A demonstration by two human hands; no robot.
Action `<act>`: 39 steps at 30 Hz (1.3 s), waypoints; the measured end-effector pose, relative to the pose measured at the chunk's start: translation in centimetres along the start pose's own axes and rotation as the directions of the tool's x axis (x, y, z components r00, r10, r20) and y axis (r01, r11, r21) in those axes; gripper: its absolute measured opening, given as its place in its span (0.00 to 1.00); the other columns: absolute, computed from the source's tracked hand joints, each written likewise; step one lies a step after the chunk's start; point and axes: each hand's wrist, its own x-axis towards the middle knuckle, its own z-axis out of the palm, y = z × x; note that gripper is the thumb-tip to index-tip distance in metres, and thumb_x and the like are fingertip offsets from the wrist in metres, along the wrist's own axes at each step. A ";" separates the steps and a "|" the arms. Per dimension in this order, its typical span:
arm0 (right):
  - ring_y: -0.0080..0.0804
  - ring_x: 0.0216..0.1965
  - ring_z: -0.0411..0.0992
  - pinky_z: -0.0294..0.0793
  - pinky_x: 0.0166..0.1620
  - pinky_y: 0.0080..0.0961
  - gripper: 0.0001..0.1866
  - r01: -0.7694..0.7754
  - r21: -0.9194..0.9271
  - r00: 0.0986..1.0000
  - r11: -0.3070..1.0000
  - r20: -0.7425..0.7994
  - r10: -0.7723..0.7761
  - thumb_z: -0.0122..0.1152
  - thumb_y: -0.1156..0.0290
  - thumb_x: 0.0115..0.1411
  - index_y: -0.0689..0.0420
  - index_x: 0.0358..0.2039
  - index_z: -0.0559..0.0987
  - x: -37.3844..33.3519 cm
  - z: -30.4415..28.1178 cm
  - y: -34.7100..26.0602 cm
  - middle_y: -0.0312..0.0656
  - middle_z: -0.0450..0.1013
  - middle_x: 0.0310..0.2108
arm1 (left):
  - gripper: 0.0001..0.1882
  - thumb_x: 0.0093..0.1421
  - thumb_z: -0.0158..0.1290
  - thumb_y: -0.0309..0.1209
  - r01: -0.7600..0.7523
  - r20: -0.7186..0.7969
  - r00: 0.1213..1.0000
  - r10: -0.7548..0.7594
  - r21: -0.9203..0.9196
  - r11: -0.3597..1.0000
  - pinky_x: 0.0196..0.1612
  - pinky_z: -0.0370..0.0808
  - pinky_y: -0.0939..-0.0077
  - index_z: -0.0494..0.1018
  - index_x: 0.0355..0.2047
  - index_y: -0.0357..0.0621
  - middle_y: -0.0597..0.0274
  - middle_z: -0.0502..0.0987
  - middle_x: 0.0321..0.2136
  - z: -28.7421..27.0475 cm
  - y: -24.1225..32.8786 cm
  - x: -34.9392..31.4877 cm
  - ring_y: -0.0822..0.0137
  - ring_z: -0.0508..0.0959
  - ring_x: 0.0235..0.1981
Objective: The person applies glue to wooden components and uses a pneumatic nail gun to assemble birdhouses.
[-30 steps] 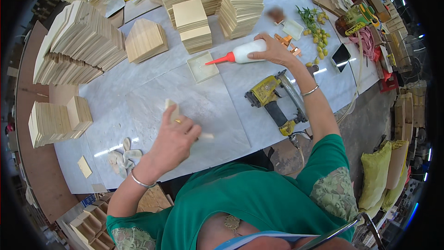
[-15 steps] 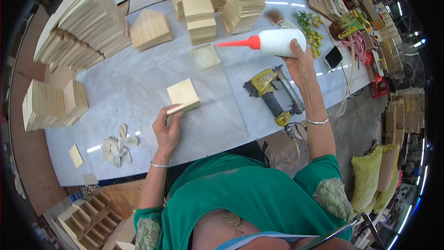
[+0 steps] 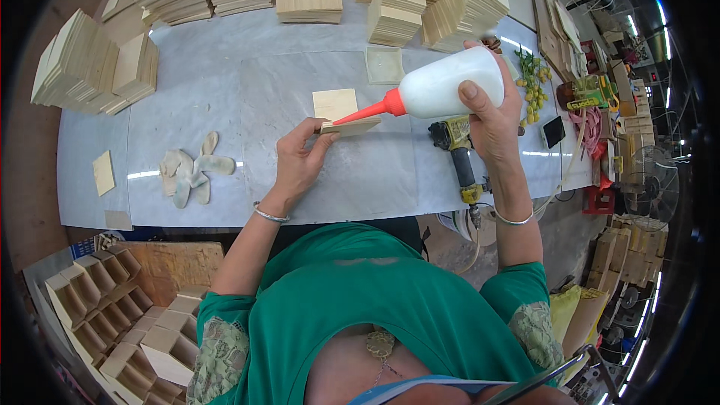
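Observation:
My left hand (image 3: pixel 298 163) holds a small square wooden panel (image 3: pixel 349 126) by its near edge, lifted above the white worktable (image 3: pixel 247 67). In my right hand (image 3: pixel 487 112) is a white glue bottle (image 3: pixel 442 88) with a red nozzle, turned sideways. The nozzle tip touches the panel's upper edge. A second square panel (image 3: pixel 335 103) lies flat on the table just behind the held one.
Stacks of cut wooden panels (image 3: pixel 112 60) line the table's left and back. A square piece (image 3: pixel 385 64) lies mid-table, a yellow nail gun (image 3: pixel 459 151) at right, crumpled gloves (image 3: pixel 190 172) at left. Wooden house-shaped boxes (image 3: pixel 112 322) stand on the floor, lower left.
My left hand picked the panel off the table and raised it. My right hand brought the glue bottle in from the back right until the nozzle met the panel's edge.

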 end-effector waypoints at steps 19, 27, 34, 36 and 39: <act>0.28 0.43 0.71 0.72 0.47 0.25 0.32 0.001 -0.056 0.999 0.998 0.053 0.002 0.73 0.64 0.48 0.63 0.51 0.69 0.9 0.5 0.6 0.42 0.71 0.42 | 0.07 0.56 0.57 0.26 0.008 0.008 1.000 -0.008 0.023 1.000 0.29 0.70 0.80 0.76 0.35 0.37 0.61 0.78 0.25 -0.1 0.0 0.2 0.74 0.73 0.24; 0.27 0.42 0.71 0.72 0.46 0.24 0.32 0.021 -0.098 0.999 0.995 0.046 -0.017 0.73 0.64 0.48 0.60 0.51 0.70 0.7 -0.8 0.2 0.39 0.70 0.42 | 0.07 0.56 0.57 0.25 0.001 0.010 1.000 -0.002 0.047 0.999 0.34 0.72 0.80 0.76 0.35 0.37 0.60 0.80 0.28 0.0 0.4 0.1 0.73 0.76 0.28; 0.26 0.42 0.70 0.72 0.45 0.23 0.31 -0.008 -0.139 1.000 0.990 0.023 0.011 0.73 0.64 0.48 0.59 0.51 0.70 0.4 -2.8 -0.5 0.38 0.70 0.41 | 0.07 0.57 0.57 0.24 0.035 0.028 0.999 -0.036 0.022 0.999 0.38 0.73 0.81 0.76 0.36 0.37 0.61 0.81 0.31 -0.1 0.4 0.1 0.73 0.78 0.32; 0.26 0.42 0.70 0.72 0.46 0.23 0.31 0.000 -0.140 1.000 0.990 0.005 0.001 0.73 0.65 0.48 0.59 0.51 0.70 0.2 -3.4 -0.7 0.38 0.70 0.41 | 0.07 0.57 0.57 0.24 0.031 0.029 0.999 -0.031 0.025 0.999 0.38 0.73 0.81 0.76 0.36 0.37 0.61 0.80 0.31 -0.1 0.3 0.1 0.73 0.78 0.32; 0.26 0.42 0.71 0.72 0.46 0.23 0.30 0.013 -0.138 1.000 0.990 -0.026 -0.017 0.72 0.66 0.49 0.60 0.51 0.70 0.0 -4.2 -0.6 0.38 0.70 0.41 | 0.07 0.57 0.57 0.24 0.039 0.032 0.999 -0.039 0.028 0.999 0.37 0.72 0.81 0.76 0.36 0.38 0.61 0.80 0.30 -0.1 0.3 0.2 0.74 0.78 0.32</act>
